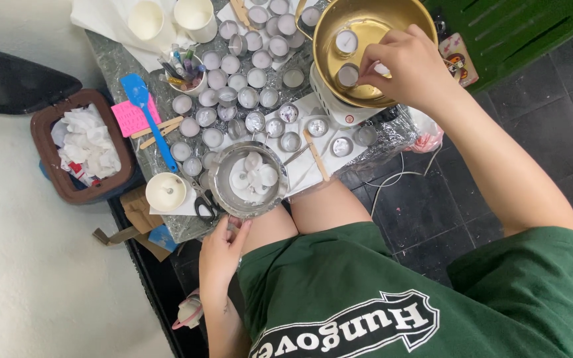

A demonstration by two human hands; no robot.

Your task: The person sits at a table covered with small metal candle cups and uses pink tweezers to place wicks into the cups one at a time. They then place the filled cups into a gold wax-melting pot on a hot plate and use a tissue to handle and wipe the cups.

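Two hands: right (402, 63) in gold pot (373, 20), left (221, 252) at bowl (248, 180).

Take the steel bowl (248, 179) as your landmark: wax discs (253, 174) lie in it, and your left hand (220, 255) touches its near rim. Rows of small tins (233, 86) stand behind it, the big pot (366, 50) behind-right with your right hand (406, 66) inside, the bin (81, 149) left.
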